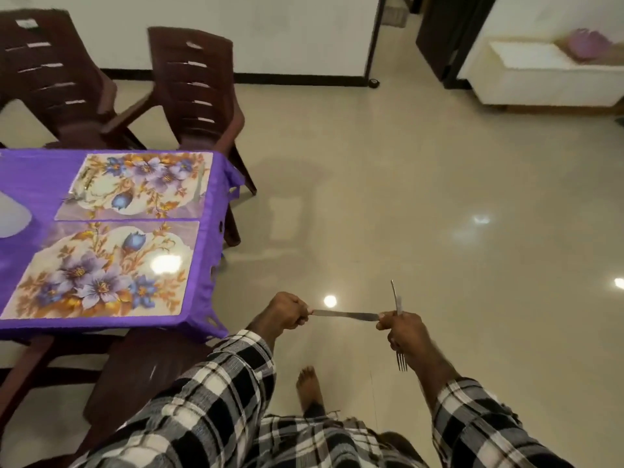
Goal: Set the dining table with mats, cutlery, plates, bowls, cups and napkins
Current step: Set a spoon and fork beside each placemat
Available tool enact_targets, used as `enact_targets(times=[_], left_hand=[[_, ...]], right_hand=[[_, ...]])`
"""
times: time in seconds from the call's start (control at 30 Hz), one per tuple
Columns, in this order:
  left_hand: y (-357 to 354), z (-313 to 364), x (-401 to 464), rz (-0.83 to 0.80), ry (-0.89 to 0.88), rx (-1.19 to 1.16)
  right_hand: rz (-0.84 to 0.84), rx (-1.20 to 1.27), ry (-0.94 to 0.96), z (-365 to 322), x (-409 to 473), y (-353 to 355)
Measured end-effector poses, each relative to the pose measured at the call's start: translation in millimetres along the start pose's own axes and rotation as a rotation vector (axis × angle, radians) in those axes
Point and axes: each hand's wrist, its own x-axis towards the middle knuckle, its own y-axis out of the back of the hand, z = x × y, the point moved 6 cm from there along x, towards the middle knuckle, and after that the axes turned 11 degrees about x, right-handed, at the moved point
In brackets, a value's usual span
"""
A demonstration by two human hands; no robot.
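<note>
My left hand (285,314) grips the handle of a steel knife (344,315) that lies level between both hands. My right hand (403,332) pinches the knife's tip and also holds a fork (399,327), whose tines point down and whose handle sticks up above the fist. Both hands hover over the floor, right of the table. Two floral mats, a far mat (138,187) and a near mat (101,271), lie side by side on the purple tablecloth (202,265). Cutlery lies on the far mat's edges, blurred.
Two brown plastic chairs (196,92) stand behind the table and another chair (141,369) is tucked at its near side. A white object (11,216) sits at the table's left edge. Glossy beige floor (439,214) spreads to the right; a white bench (547,76) stands far right.
</note>
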Motion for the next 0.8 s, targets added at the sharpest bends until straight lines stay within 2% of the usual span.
enact_targets(times=[0.17, 0.33, 0.47, 0.6, 0.8], left_hand=[[96.6, 39.9, 49.7, 0.147, 0.0, -0.215], [192.8, 33.6, 74.6, 0.338, 0.007, -0.513], [259.0, -4.5, 73.8, 0.53, 0.092, -0.8], [293.7, -55.0, 49.7, 0.743, 0.171, -1.059], [344.4, -145.1, 12.9, 1.064, 0.383, -1.34]], right_hand=[[-0.145, -0.12, 0.048, -86.6, 68.9, -102.2], [-0.358, -0.354, 0.073, -160.1, 131.2, -233.2], [-0.594, -0.506, 0.119, -205.3, 158.1, -367.3], [-0.8, -0.701, 0.184, -229.4, 142.0, -492.5], [-1.055, -0.914, 0.258, -212.2, 69.8, -675.9]])
